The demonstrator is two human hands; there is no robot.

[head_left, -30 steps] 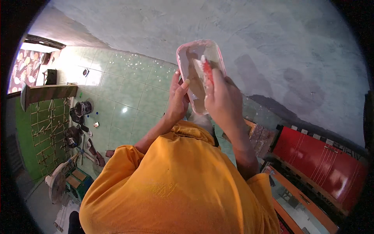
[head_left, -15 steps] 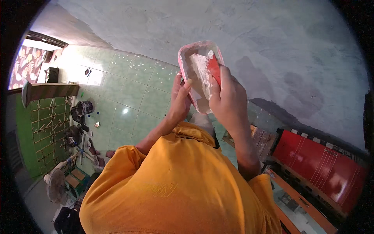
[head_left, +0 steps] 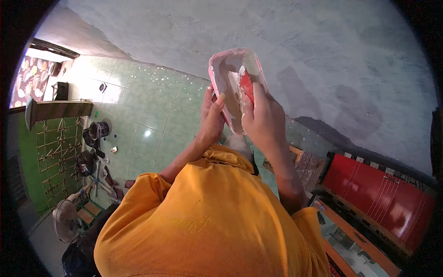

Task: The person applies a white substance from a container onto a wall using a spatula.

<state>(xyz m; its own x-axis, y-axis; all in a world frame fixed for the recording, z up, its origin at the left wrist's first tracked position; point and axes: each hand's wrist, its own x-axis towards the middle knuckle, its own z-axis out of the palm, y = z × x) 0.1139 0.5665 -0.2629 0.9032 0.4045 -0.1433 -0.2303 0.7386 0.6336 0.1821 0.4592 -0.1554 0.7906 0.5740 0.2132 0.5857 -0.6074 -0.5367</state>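
My left hand (head_left: 213, 119) is closed around the left side of a pinkish plastic tub (head_left: 213, 69), its thumb over the rim. Pale grey-white paste coats the tub's inside walls. In my right hand (head_left: 267, 119) is a putty knife (head_left: 247, 87) with a red handle, gripped with the thumb and fingers along it. Its blade, smeared with white paste, dips into the tub and shows partly edge-on. Both hands are held out in front of my chest, close to a grey plastered wall (head_left: 323, 51).
A dark, unevenly edged patch (head_left: 323, 131) runs along the wall's foot. White spatters dot the green tiled floor (head_left: 152, 111) on the left. Beyond are a dark bucket (head_left: 99, 129) and a standing fan (head_left: 65, 220). A red panelled piece of furniture (head_left: 376, 198) stands at right.
The putty knife and my right hand have shifted slightly left within the tub. The blade has turned, so less of its paste-covered face shows. My left hand keeps its hold.
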